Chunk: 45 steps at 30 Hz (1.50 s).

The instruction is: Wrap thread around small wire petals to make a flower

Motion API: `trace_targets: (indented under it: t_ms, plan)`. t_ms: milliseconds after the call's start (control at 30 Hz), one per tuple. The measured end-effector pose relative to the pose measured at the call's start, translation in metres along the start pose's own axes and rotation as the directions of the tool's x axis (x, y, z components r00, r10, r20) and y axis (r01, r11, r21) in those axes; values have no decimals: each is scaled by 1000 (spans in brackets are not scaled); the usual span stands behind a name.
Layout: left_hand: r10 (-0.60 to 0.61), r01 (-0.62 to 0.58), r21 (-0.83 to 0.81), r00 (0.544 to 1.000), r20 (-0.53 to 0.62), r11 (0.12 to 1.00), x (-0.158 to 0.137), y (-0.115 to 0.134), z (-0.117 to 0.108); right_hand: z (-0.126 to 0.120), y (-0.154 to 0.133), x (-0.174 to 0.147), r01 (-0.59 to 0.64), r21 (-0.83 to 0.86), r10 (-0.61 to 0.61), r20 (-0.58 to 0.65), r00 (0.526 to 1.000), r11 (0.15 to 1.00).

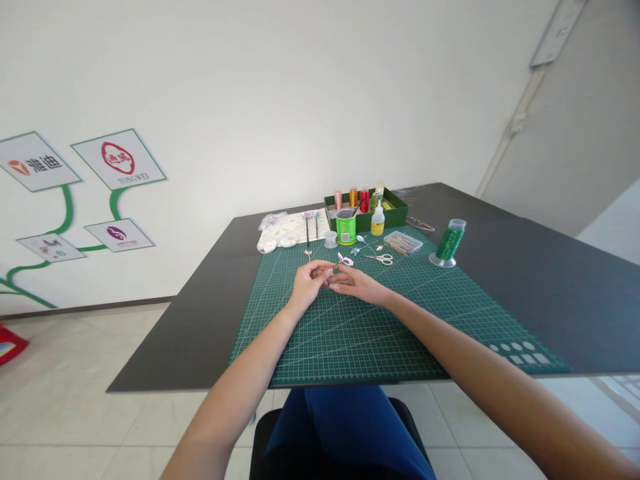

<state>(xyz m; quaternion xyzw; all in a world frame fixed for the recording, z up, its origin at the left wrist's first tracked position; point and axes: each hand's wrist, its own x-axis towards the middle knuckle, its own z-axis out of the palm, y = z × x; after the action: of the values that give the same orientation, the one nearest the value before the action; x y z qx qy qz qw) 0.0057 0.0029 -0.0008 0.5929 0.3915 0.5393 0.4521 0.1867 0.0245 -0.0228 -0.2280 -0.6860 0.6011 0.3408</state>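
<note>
My left hand (309, 283) and my right hand (359, 284) meet above the green cutting mat (320, 340), fingertips pinched together. Between them they hold a small flower piece with white-and-pink petals (345, 259), its thin stem running down into the fingers. The exact grip of each finger is too small to make out. Just beyond the hands lie small scissors (384, 259) with white handles, a pale blue petal piece (355, 251) and a small beige-orange flower piece (308, 253).
A green tin (346, 229), a yellow glue bottle (377, 220), a clear case (403, 243) and a small round tub (331, 239) stand behind. Farther back is a green box (397, 215) of thread spools. A green thread spool (451, 243) stands right; a white cloth (285, 230) lies left.
</note>
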Motion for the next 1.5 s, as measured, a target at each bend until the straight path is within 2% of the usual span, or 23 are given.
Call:
trace_targets:
  t_ms: [133,300,533,767,1067,1333,1500]
  plan:
    - [3,-3,6,1000,-10,1000,-1,0,1,4,-5,0,-27,3,27,-33,999,1000]
    - [-6,6,-14,999,-43,1000,1,-1,0,1,-8,-1,17,45,-10,-132,991,999]
    - [-22,12,-72,990,-137,997,4,0,-6,-2,-16,-3,47,69,-39,-120,992,997]
    - [-16,4,-68,985,-172,998,5,-1,-7,-5,-14,-4,24,-81,-30,-77,997,996]
    - [28,-10,92,980,-197,996,6,-5,-13,1,-16,-5,52,-288,-69,-50,996,956]
    - [69,-10,274,976,-205,962,10,-12,-17,4,-18,-7,59,-356,-60,7,998,933]
    - [65,3,349,981,-183,937,10,-15,-19,4,-19,-7,60,-340,-51,35,998,939]
